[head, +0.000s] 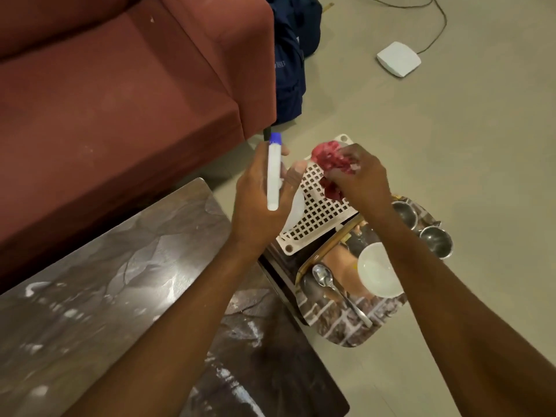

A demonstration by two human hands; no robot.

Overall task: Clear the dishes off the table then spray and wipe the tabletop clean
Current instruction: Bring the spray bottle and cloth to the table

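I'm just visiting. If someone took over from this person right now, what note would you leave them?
Left hand holds the blue-capped spray bottle.
Right hand grips the red cloth, above a white perforated rack.
Bowl, spoon and two steel cups sit on the patterned tray, off the tabletop.
Done: dishes cleared.
Left: wiping the top; whether it's sprayed is unclear.

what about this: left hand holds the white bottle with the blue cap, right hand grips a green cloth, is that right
Not quite. The cloth gripped by the right hand is red, not green; the head view shows it. The rest stands: the left hand holds the white bottle with the blue cap.
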